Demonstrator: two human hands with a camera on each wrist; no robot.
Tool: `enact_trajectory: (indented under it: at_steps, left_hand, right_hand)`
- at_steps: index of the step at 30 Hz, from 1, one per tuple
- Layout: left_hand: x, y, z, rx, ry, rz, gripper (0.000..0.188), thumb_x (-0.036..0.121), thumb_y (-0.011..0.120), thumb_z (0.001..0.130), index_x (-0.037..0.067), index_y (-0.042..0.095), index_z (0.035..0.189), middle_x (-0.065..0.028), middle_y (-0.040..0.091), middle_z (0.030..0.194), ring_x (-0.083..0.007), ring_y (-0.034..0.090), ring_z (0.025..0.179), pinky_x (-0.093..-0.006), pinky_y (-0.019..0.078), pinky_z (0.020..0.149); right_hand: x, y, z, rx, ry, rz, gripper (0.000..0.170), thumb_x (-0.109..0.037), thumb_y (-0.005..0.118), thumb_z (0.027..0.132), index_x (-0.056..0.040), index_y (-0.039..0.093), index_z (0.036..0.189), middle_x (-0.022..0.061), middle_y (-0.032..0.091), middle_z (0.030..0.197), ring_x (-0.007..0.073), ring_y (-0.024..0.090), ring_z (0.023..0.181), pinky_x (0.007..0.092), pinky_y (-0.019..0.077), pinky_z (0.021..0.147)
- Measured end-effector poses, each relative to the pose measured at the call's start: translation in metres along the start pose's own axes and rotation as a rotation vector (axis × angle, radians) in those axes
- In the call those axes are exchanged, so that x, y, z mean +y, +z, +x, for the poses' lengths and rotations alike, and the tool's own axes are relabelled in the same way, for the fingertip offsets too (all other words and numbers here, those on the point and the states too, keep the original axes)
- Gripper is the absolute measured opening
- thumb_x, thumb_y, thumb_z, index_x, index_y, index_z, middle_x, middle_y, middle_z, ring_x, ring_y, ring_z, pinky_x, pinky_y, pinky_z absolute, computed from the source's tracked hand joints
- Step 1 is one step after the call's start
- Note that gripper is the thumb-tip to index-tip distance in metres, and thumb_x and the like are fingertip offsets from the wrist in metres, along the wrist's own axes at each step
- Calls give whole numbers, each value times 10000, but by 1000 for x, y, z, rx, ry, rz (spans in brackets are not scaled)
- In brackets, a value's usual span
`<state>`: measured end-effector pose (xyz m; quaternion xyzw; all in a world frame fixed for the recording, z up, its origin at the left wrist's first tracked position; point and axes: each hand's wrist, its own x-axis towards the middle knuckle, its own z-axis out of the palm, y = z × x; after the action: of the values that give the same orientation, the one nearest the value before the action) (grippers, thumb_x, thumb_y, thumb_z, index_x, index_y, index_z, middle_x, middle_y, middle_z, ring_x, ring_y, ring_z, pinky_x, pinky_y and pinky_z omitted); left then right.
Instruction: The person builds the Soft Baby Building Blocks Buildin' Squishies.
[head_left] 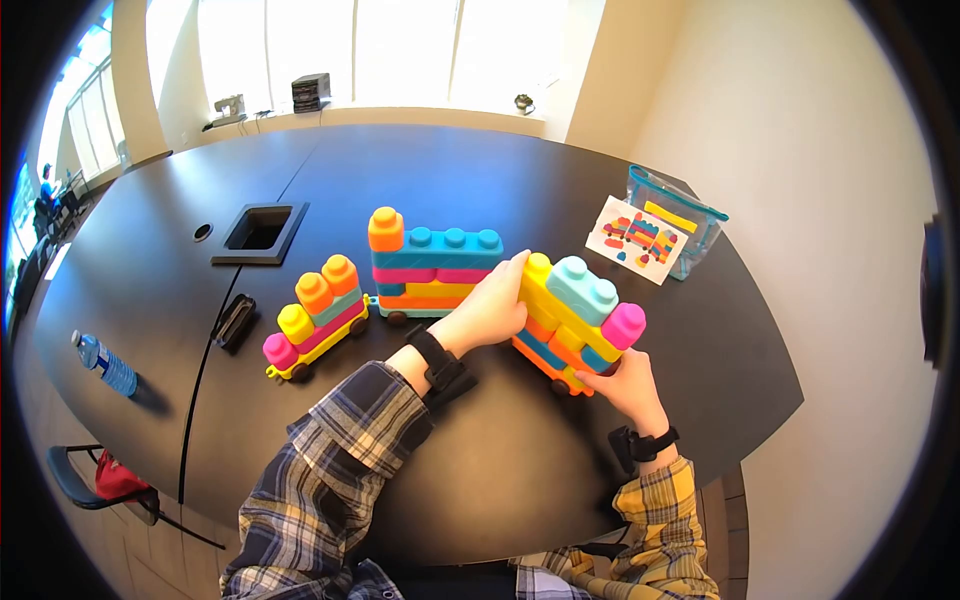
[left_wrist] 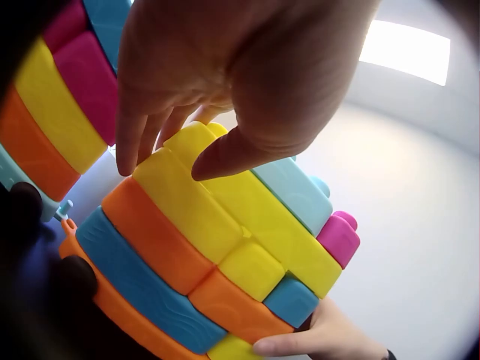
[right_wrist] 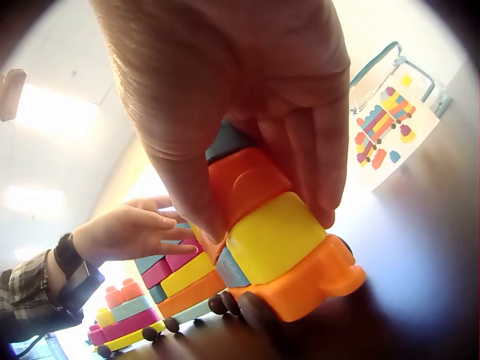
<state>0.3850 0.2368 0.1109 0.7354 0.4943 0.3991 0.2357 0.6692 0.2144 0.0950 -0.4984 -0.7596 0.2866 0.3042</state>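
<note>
A block wagon on an orange wheeled base (head_left: 570,320) stands on the table, built of yellow, orange and blue blocks with a light teal block and a pink one on top. My left hand (head_left: 492,305) holds its upper left end, thumb on the near yellow side (left_wrist: 247,82). The right hand (head_left: 632,388) grips the lower right end, thumb and fingers on either side of the blocks (right_wrist: 247,97). To the left stands the middle wagon (head_left: 440,275), with a teal top and an orange block. A small yellow-based wagon (head_left: 325,325) is joined at its left.
A picture card (head_left: 636,240) leans on a clear teal-edged bag (head_left: 700,235) at the right. Left on the black table (head_left: 330,180) are a socket box (head_left: 260,233), a dark case (head_left: 235,322) and a water bottle (head_left: 104,364). A chair (head_left: 75,480) is at lower left.
</note>
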Motion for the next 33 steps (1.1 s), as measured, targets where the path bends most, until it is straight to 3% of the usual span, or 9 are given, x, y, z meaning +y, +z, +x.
enact_trajectory:
  at_steps: [5, 10, 12, 14, 18, 21, 24, 29, 33]
  left_hand:
    - [4, -3, -5, -23, -11, -17, 769, 13, 601, 887, -91, 293, 1585, -350, 470, 1504, -481, 463, 1426, -470, 412, 1197]
    - [40, -37, -69, -86, 110, 297, 859, 166, 767, 930, -54, 292, 1610, -295, 427, 1577, -418, 473, 1449, -436, 461, 1161]
    - [64, -71, -111, 6, 258, 393, 717, 160, 793, 909, -4, 466, 1525, -223, 533, 1516, -382, 548, 1382, -427, 515, 1091]
    - [90, -103, -158, 113, 172, 358, 508, 116, 808, 883, 27, 622, 1347, -155, 673, 1344, -351, 647, 1247, -424, 549, 1020]
    - [98, -140, -254, 458, -46, 363, 254, 37, 804, 847, 23, 702, 1079, -130, 734, 1025, -322, 709, 947, -382, 580, 833]
    - [90, -145, -315, 727, -147, 501, 123, -6, 753, 868, 16, 663, 949, -123, 682, 882, -275, 665, 789, -346, 531, 718]
    - [93, -148, -370, 860, -279, 597, 110, 18, 727, 899, 10, 620, 872, -113, 606, 752, -252, 608, 685, -339, 469, 654]
    - [66, -144, -424, 1181, -328, 483, 315, 144, 602, 1082, 8, 550, 802, -14, 517, 689, -60, 456, 526, -248, 327, 509]
    - [61, -152, -439, 1237, -376, 541, 310, 132, 609, 1079, 13, 547, 800, -16, 509, 689, -65, 444, 530, -241, 328, 510]
  right_hand:
    - [0, 0, 0, -32, 10, 6, 574, -243, 921, 770, 6, 696, 1235, 135, 802, 978, 235, 787, 884, 358, 609, 820]
    - [-19, -18, -20, 79, -79, -121, 668, -250, 937, 760, 0, 659, 1313, 146, 781, 1160, 259, 757, 1055, 391, 589, 903]
    - [-28, -27, -40, 166, -103, -65, 678, -235, 934, 765, -4, 649, 1335, 141, 770, 1208, 262, 744, 1091, 397, 581, 922]
    - [-33, -38, -66, 323, -97, 17, 553, -154, 886, 807, -14, 679, 1300, 127, 761, 1223, 238, 739, 1084, 378, 577, 919]
    - [-37, -54, -121, 414, -131, 142, 211, -35, 749, 925, 49, 729, 1117, 114, 747, 1092, 199, 725, 1033, 305, 572, 901]
    - [-16, -55, -148, 691, -207, 166, 43, 36, 697, 928, 55, 730, 946, 126, 756, 932, 191, 711, 861, 306, 566, 828]
    - [-8, -60, -174, 956, -206, 108, 149, 0, 632, 989, 48, 684, 858, 97, 710, 842, 170, 666, 791, 298, 544, 760]
    - [22, -98, -221, 1148, -108, -16, 301, -165, 550, 1107, 13, 659, 889, 55, 664, 838, 149, 623, 775, 298, 518, 773]
    - [20, -115, -233, 1237, -90, -52, 321, -186, 562, 1108, 10, 648, 869, 47, 646, 823, 147, 609, 770, 297, 503, 775]
